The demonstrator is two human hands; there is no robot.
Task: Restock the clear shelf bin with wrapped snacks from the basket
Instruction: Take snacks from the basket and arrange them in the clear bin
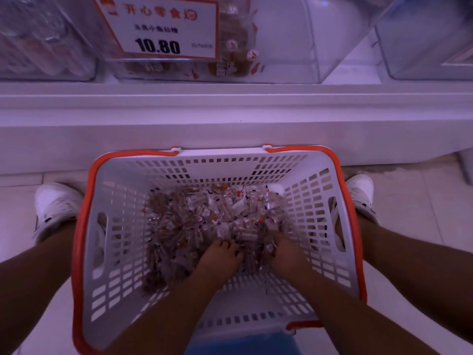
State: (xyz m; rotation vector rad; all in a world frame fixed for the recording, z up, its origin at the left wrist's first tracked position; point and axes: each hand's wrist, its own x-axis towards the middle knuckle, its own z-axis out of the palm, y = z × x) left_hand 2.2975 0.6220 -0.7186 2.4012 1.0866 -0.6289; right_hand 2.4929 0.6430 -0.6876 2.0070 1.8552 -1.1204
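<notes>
1. A person crouched over a white slotted plastic basket with an orange rim [88,201] on the floor, both hands sunk in a heap of small clear-wrapped snacks [204,219].
2. The left hand [222,254] and right hand [284,248] lay side by side at the heap's near edge, fingers curled into wrappers; whether either had a firm grip could not be told.
3. The clear plastic shelf bin [286,47], partly filled behind a red-bordered price card [163,26], sat on the shelf well above and beyond both hands, straight ahead, neither hand plainly nearer.

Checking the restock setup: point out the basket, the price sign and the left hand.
basket [184,163]: head view, bare far wall under the rim.
price sign [163,29]: head view, middle of its white face.
left hand [220,254]: head view, back of the hand among the snacks.
</notes>
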